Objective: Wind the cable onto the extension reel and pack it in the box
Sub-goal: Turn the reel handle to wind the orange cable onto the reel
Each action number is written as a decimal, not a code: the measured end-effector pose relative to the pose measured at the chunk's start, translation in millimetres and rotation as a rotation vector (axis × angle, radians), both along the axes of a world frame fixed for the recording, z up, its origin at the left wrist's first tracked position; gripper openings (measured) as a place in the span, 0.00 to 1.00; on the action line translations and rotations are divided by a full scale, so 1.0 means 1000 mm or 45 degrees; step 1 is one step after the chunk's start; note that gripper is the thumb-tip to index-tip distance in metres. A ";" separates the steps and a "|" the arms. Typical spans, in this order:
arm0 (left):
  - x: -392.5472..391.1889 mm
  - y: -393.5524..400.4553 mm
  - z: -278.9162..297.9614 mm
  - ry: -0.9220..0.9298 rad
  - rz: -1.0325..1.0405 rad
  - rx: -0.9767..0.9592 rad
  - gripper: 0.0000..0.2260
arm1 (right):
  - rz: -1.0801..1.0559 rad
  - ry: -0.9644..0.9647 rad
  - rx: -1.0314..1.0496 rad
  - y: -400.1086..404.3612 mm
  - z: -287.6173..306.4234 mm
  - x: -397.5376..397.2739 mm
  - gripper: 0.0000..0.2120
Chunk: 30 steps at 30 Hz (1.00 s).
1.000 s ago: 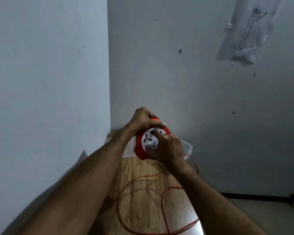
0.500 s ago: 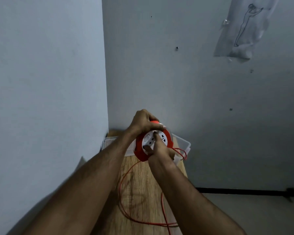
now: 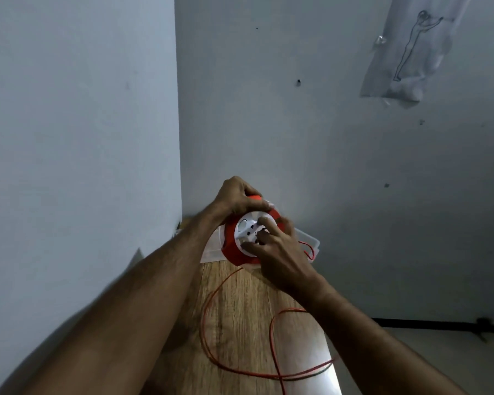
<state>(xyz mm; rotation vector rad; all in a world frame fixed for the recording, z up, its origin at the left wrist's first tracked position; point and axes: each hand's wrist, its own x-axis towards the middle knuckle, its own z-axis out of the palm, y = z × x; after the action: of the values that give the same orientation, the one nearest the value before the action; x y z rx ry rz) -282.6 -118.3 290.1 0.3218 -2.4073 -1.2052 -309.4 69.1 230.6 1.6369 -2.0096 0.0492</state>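
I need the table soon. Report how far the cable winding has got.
Done: nothing is finished.
In hand: the left hand grips the orange reel; the right hand rests its fingers on the reel's white face.
Left: loops of red cable lie on the wooden table; the clear box waits behind the reel.

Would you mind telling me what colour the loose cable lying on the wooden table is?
The cable is red-orange, clearest in the head view.

It looked like a plain room in a home: bare grey walls (image 3: 297, 138) met in a corner, a drawing (image 3: 408, 52) taped up, a wooden table (image 3: 240, 309) below.
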 end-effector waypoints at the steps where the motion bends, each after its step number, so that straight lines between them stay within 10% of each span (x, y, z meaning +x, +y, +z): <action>1: 0.001 0.000 0.001 -0.007 -0.005 0.001 0.14 | -0.023 0.032 0.096 0.001 0.004 -0.002 0.24; 23: 0.000 0.008 -0.003 -0.097 -0.084 -0.096 0.12 | 0.061 0.348 0.320 -0.010 0.026 -0.008 0.29; 30: 0.004 0.006 -0.002 -0.046 -0.039 -0.033 0.15 | 0.050 -0.108 -0.097 -0.013 0.009 -0.010 0.31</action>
<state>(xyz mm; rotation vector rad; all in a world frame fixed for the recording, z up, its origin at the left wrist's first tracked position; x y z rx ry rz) -279.0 -112.6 288.6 0.3027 -2.4653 -1.1901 -319.3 55.8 239.9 1.6511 -2.0131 0.2105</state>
